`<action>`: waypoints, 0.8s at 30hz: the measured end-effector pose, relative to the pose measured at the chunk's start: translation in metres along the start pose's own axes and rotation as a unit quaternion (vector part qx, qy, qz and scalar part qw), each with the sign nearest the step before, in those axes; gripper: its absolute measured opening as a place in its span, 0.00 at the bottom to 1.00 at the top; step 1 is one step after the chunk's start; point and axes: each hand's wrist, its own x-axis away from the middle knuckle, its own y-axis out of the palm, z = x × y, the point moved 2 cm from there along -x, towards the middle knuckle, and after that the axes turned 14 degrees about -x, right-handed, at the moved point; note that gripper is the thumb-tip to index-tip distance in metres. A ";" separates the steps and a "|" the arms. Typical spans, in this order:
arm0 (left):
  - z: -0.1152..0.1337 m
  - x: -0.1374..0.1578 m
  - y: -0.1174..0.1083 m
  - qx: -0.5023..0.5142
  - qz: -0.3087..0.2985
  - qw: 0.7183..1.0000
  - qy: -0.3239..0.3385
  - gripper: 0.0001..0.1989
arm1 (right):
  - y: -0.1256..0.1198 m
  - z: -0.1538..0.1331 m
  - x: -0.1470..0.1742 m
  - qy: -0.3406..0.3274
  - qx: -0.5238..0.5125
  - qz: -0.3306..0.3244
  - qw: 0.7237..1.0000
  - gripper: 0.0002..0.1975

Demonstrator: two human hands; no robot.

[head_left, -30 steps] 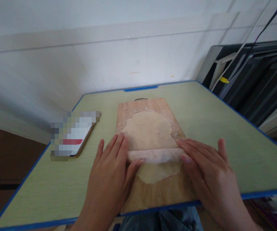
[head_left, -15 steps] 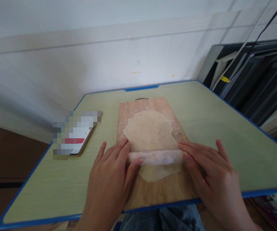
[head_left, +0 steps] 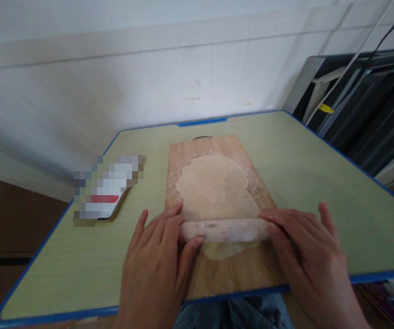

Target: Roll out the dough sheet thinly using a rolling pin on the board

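Note:
A floury rolling pin [head_left: 229,230] lies crosswise over a thin, uneven sheet of dough [head_left: 215,187]. My left hand [head_left: 157,256] grips the pin's left end, thumb on the near side and fingers on the far side. At the other end my right hand [head_left: 310,246] holds it the same way, little finger raised. Most of the dough spreads beyond the pin, and a small lobe shows on the near side. Under it is a wooden cutting board [head_left: 231,278], dusted with flour around the dough. The pin's two ends are hidden by my hands.
The board rests on a pale green table [head_left: 320,183] with a blue rim. A pixelated, phone-like device [head_left: 114,187] lies to the left. A white wall [head_left: 169,87] stands behind the table. Dark flat panels [head_left: 371,100] and cables are at the right.
Both hands have drawn the rolling pin slightly towards me over the dough, so less dough shows on its near side. The camera view has shifted a little.

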 end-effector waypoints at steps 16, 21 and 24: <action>0.010 0.011 0.003 -0.023 -0.017 0.998 -0.052 0.13 | 0.005 -0.012 -0.002 0.021 0.073 0.020 0.997 0.09; 0.012 0.012 0.002 -0.007 -0.019 0.998 -0.067 0.13 | 0.006 -0.008 -0.001 -0.024 0.084 0.014 0.996 0.08; 0.014 0.013 0.003 0.017 -0.020 0.996 -0.087 0.16 | 0.008 -0.010 -0.002 0.017 0.077 0.024 0.997 0.11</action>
